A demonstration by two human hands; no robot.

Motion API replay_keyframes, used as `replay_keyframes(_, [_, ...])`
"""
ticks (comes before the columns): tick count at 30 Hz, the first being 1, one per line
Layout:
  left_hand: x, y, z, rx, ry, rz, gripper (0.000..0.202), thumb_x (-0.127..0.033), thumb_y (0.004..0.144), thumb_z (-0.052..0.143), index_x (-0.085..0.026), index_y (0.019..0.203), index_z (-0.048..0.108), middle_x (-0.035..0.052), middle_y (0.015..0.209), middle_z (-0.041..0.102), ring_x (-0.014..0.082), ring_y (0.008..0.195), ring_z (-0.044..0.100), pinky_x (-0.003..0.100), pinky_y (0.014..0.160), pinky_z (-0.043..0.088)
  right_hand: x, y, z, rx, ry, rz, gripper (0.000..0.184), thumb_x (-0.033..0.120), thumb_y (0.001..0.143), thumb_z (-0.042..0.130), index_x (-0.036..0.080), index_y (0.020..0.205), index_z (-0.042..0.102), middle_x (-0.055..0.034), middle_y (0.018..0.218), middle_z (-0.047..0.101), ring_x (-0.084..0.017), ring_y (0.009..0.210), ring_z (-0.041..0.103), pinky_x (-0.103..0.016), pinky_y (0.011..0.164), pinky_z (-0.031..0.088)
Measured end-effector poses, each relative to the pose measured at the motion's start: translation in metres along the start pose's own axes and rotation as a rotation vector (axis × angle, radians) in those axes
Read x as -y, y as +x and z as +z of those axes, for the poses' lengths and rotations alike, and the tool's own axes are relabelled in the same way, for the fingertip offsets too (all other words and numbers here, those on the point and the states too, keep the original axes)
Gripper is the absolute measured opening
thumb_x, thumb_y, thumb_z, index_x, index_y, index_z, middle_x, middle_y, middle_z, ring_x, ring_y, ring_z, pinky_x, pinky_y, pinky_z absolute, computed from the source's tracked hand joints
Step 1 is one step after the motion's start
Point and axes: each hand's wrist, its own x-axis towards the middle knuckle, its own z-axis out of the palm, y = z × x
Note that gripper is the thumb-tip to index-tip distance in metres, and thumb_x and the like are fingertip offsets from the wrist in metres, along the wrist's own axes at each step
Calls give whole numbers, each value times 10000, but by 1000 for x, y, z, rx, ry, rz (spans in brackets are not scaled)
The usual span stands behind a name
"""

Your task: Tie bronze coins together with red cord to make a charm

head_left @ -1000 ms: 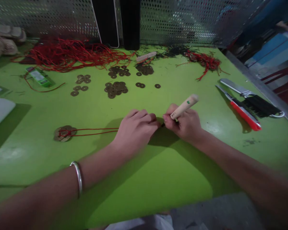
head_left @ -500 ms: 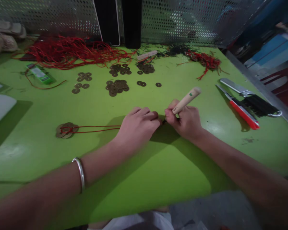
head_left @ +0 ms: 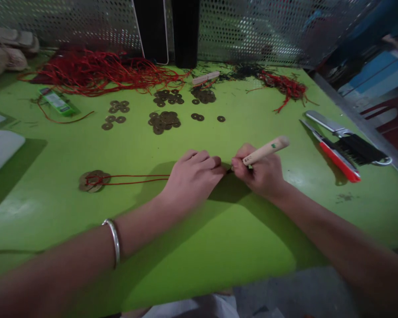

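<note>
My left hand (head_left: 195, 174) is closed over two red cords (head_left: 135, 180), which run flat across the table to a ring of overlapping brass-coloured coins (head_left: 94, 181) bound with red cord. Its fingers cover the cords' far ends. My right hand (head_left: 260, 174), also closed, grips a pale wooden-handled tool (head_left: 268, 150) that slants up to the right. The tool's thin dark tip points at the left fingertips; whether it touches the cord I cannot make out. A silver bangle (head_left: 112, 242) circles my left wrist.
Behind my hands lie several piles of holed coins (head_left: 164, 121). A heap of red cord (head_left: 96, 73), a green box (head_left: 55, 101) and a red-black tangle (head_left: 287, 84) line the back. To the right rest a red-handled tool (head_left: 340, 161) and a black-bristled brush (head_left: 360, 145).
The wooden handle has tilted lower toward the right, and my right hand has shifted slightly right. The left hand keeps its place on the cords. The whole view has shifted a little.
</note>
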Motion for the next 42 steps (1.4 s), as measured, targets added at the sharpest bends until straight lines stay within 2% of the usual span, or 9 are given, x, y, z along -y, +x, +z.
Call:
replay_keyframes(13, [-1, 0, 1, 0, -19, -7, 213, -118, 851, 524, -188, 986, 673, 5, 894, 683, 151, 788, 566, 294, 716, 419, 0, -1, -3, -81, -20, 0, 293, 256, 902, 387, 205, 617, 432, 8, 503, 539, -92, 384, 444, -228, 354, 311])
replay_keyframes(20, [-2, 1, 0, 20, -46, -35, 197, -127, 830, 568, -177, 989, 673, 6, 898, 687, 153, 802, 570, 296, 736, 430, 0, -1, -2, -41, -19, -17, 289, 256, 915, 380, 213, 631, 409, 22, 471, 506, -88, 348, 432, -216, 330, 320])
replay_keyframes(28, [-1, 3, -1, 41, -36, -32, 171, -125, 821, 586, -166, 959, 677, 7, 906, 695, 157, 820, 580, 295, 745, 438, -1, -1, 4, -91, -53, -60, 246, 217, 906, 395, 205, 660, 405, 50, 454, 461, -71, 343, 404, -199, 343, 302])
replay_keyframes(34, [-1, 5, -2, 61, -34, -16, 181, -104, 821, 575, -155, 963, 676, 24, 921, 698, 169, 848, 580, 314, 778, 440, -5, 0, 9, -113, 3, -70, 246, 181, 904, 385, 194, 658, 395, 71, 428, 410, -46, 317, 348, -163, 300, 246])
replay_keyframes(42, [0, 5, -3, 54, -32, -6, 212, -82, 814, 563, -165, 976, 672, 20, 890, 694, 174, 825, 585, 333, 770, 466, -2, 0, 8, -130, -33, -81, 237, 195, 891, 403, 190, 655, 410, 62, 434, 433, -54, 331, 378, -177, 332, 276])
